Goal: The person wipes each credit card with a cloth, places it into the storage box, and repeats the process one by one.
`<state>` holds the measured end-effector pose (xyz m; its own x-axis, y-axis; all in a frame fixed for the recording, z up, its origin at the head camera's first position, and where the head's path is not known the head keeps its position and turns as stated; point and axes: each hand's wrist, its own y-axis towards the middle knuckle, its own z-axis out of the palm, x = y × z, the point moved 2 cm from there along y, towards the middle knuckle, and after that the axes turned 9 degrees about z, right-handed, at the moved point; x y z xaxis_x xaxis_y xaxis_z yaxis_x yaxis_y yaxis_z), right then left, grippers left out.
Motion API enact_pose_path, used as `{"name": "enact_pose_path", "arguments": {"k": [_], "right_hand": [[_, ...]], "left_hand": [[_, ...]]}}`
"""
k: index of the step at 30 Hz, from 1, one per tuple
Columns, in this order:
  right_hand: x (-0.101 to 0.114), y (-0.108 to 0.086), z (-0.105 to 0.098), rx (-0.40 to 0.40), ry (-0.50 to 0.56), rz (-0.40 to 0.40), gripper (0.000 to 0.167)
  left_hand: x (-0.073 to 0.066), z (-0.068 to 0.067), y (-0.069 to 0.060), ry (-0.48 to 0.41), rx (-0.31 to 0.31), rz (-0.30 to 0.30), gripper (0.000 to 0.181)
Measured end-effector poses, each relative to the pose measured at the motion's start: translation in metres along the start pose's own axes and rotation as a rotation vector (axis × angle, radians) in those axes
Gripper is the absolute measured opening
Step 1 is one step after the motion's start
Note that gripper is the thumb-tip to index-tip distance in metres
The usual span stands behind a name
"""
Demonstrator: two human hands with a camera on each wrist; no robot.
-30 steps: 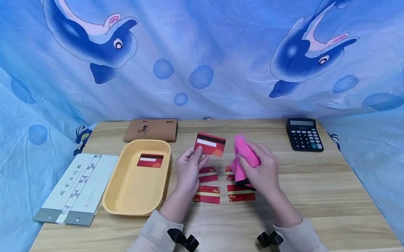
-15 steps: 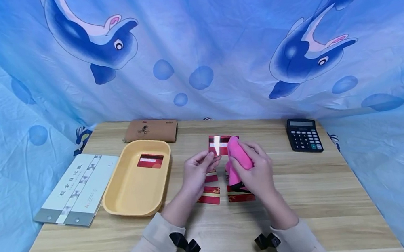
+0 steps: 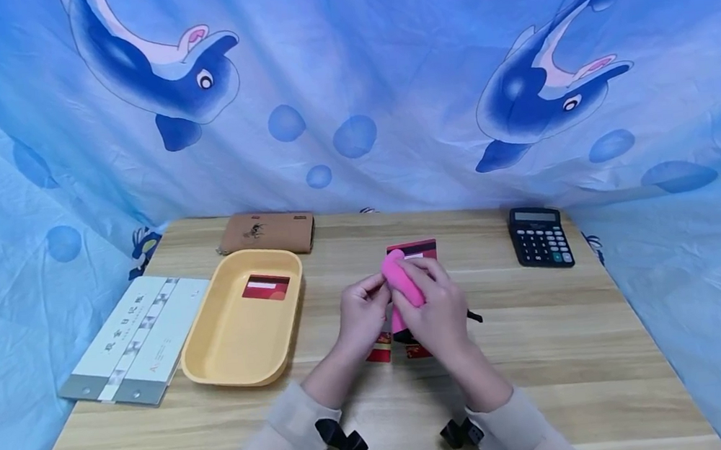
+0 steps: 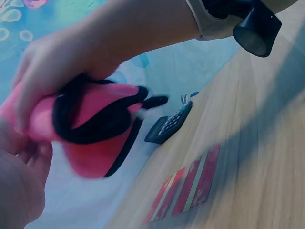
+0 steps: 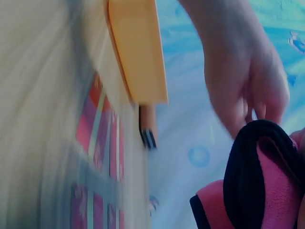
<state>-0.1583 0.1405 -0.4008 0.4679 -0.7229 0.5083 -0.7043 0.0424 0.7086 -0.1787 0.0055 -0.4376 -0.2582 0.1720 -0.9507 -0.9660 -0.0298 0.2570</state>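
In the head view the left hand (image 3: 364,313) pinches the lower left edge of a red card (image 3: 424,249) with a dark stripe. Over that card the right hand (image 3: 436,308) grips a folded pink cloth (image 3: 403,282) with black edging, and the two hands meet at the cloth. Below them, red and gold cards (image 3: 379,352) lie on the table, partly hidden by the hands. The left wrist view shows the bunched pink cloth (image 4: 95,157) between the hands. From the right wrist, the cloth (image 5: 281,200) hides most of the right hand's fingers.
A yellow tray (image 3: 234,338) at the left holds one red card (image 3: 266,287). Beside it lies a white and grey booklet (image 3: 139,333), and behind it a brown wallet (image 3: 270,234). A black calculator (image 3: 540,236) stands at the back right of the wooden table (image 3: 562,350).
The left hand has carried the striped card to the right. The right hand has moved left with the pink cloth, which now covers part of the card. The card in the tray stays put.
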Motion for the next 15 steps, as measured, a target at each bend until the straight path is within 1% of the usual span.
{"name": "enact_pose_path", "arguments": {"k": [2, 4, 6, 7, 9, 13, 15], "right_hand": [[-0.007, 0.003, -0.003, -0.050, -0.017, 0.038, 0.038], [-0.014, 0.006, -0.006, -0.090, -0.035, 0.092, 0.039], [-0.020, 0.008, -0.008, -0.105, -0.050, 0.124, 0.040], [-0.022, 0.008, -0.008, -0.104, -0.052, 0.122, 0.040], [-0.020, 0.008, -0.007, -0.084, -0.058, 0.093, 0.042], [-0.011, 0.003, -0.002, -0.040, -0.049, -0.016, 0.045], [-0.009, 0.002, 0.000, -0.033, -0.043, -0.030, 0.044]], "left_hand": [[-0.002, -0.001, 0.001, -0.060, 0.001, 0.018, 0.023], [-0.004, -0.003, 0.002, -0.118, -0.004, 0.028, 0.023], [-0.005, -0.005, 0.003, -0.149, -0.011, 0.037, 0.023], [-0.006, -0.006, 0.003, -0.154, -0.012, 0.037, 0.023], [-0.005, -0.006, 0.003, -0.145, -0.001, 0.030, 0.023], [-0.001, -0.003, 0.002, -0.083, 0.029, -0.007, 0.024], [0.000, -0.005, 0.002, -0.070, 0.030, -0.008, 0.024]]}}
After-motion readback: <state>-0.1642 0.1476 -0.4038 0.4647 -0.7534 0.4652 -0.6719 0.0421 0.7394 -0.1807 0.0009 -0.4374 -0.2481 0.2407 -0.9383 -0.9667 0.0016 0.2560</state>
